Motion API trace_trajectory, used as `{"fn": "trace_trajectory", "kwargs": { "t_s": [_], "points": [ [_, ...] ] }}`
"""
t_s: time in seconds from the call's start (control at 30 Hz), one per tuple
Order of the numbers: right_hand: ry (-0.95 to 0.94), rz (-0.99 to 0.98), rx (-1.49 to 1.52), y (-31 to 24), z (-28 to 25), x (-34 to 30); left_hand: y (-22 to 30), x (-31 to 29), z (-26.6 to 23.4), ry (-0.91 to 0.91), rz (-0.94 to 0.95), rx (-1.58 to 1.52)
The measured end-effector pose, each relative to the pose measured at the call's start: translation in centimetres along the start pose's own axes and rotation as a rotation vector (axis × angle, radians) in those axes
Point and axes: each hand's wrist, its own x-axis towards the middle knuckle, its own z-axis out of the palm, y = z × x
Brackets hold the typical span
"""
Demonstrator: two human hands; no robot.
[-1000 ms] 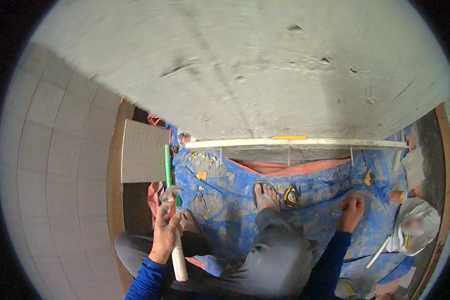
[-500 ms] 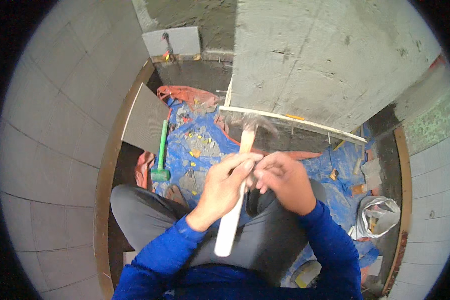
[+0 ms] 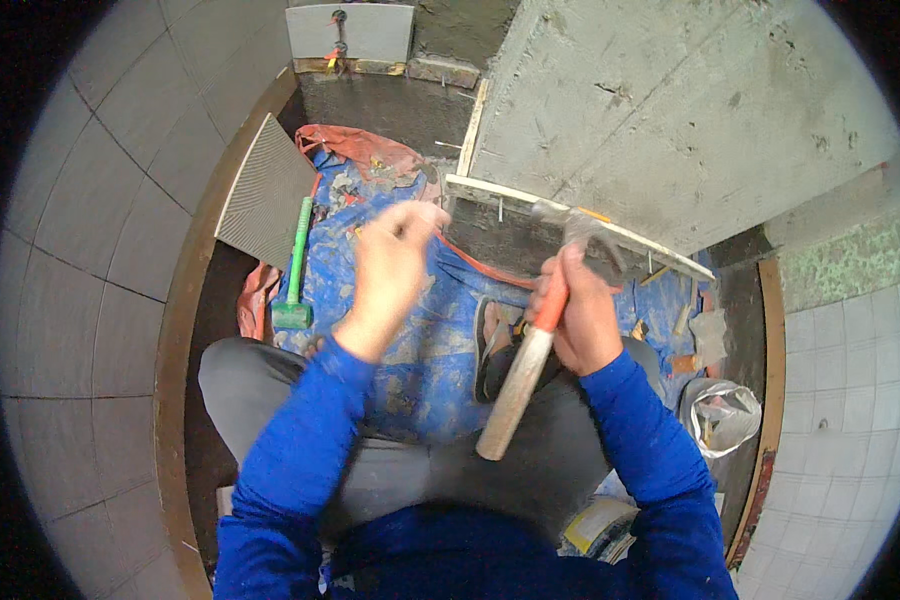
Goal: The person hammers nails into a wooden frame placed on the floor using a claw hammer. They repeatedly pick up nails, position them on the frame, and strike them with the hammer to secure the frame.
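My right hand [image 3: 588, 320] grips a claw hammer [image 3: 515, 400] with a reddish upper handle and worn, pale lower handle. Its blurred metal head points away from me, close to a pale wooden strip [image 3: 660, 256] along the bottom of the cement-coated wall. My left hand [image 3: 392, 262] is raised to the left of the hammer, slightly smeared by motion. Its fingers are pinched together near the strip's left end; whatever they hold, if anything, is too small to make out. Nails stick out around the strip, and an upright strip [image 3: 473, 130] meets its left end.
A green-handled mallet [image 3: 298, 250] lies at left, beside a leaning ridged tile [image 3: 265, 190]. Blue sheeting [image 3: 370, 372] with debris covers the floor. A whitish bag [image 3: 720, 415] stands at right. A sandalled foot [image 3: 492, 335] is below the strip. Tiled walls flank both sides.
My hands, earlier together at the hammer, have moved apart. The hammer has passed from my left hand to my right. My left hand has gone forward and left; the view has shifted.
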Motion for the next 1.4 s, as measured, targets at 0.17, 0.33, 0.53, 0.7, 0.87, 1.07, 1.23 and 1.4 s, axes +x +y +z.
{"fn": "trace_trajectory", "kwargs": {
  "t_s": [0.17, 0.33, 0.53, 0.7, 0.87, 1.07, 1.23, 1.4],
  "points": [
    [-0.147, -0.641, -0.145, -5.6, -1.4, 1.0, -5.8, 7.1, 0.0, -0.191, -0.413, -0.404],
    [-0.264, -0.444, -0.315, -4.3, -1.1, 2.3, -8.2, 8.3, 2.0, -0.195, -0.592, -0.39],
    [0.037, -0.446, -0.869, -2.6, -3.8, 3.5, -9.2, 9.5, 4.5, -0.249, -0.647, -0.382],
    [0.043, -0.626, -1.109, -2.5, -4.8, 4.0, -9.4, 10.3, 5.0, -0.234, -0.645, -0.366],
    [-0.006, -0.629, -1.297, -4.1, -6.7, 5.2, -9.7, 9.9, 5.2, -0.228, -0.61, -0.412],
    [-0.065, -0.609, -1.633, -2.9, -9.3, 6.9, -9.4, 10.3, 4.9, -0.29, -0.583, -0.337],
    [-0.3, -0.748, -1.867, -1.7, -9.4, 8.0, -10.0, 11.8, 4.8, -0.328, -0.558, -0.242],
    [-0.397, -0.774, -1.939, -1.3, -9.1, 8.7, -11.3, 12.4, 4.7, -0.395, -0.499, -0.353]
  ]
}}
